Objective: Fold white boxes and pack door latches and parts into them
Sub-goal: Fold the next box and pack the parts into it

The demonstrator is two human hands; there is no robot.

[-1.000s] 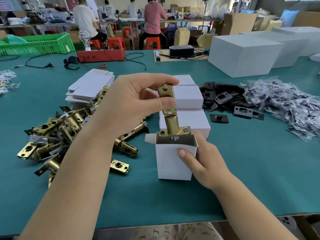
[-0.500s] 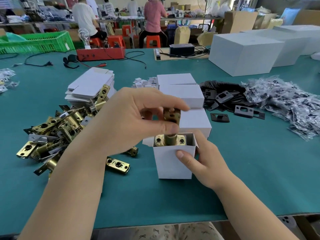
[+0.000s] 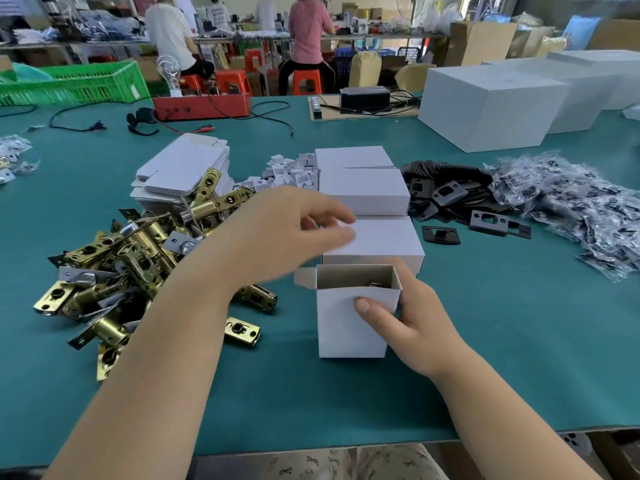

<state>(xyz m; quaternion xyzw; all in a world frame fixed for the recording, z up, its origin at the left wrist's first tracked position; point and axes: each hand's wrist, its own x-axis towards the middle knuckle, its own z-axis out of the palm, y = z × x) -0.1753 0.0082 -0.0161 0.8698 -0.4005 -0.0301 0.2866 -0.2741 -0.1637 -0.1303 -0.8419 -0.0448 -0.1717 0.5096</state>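
Box (image 3: 349, 323), white and open at the top, stands upright near the front of the green counter (image 3: 502, 358), with the right hand (image 3: 412, 327) gripping its right side, thumb pressed on the near face; a bit of metal shows inside. The left hand (image 3: 291, 233) hovers just above and left of it, fingers loosely spread and holding nothing. Brass latches (image 3: 138, 258) lie heaped at left, closed white boxes (image 3: 367, 195) just beyond, black plates (image 3: 460, 202) at right.

Beyond the teal surface (image 3: 485, 341), people sit on orange stools (image 3: 306, 81) at a cluttered workbench (image 3: 363, 37); cardboard cartons (image 3: 479, 43) stand right of them.
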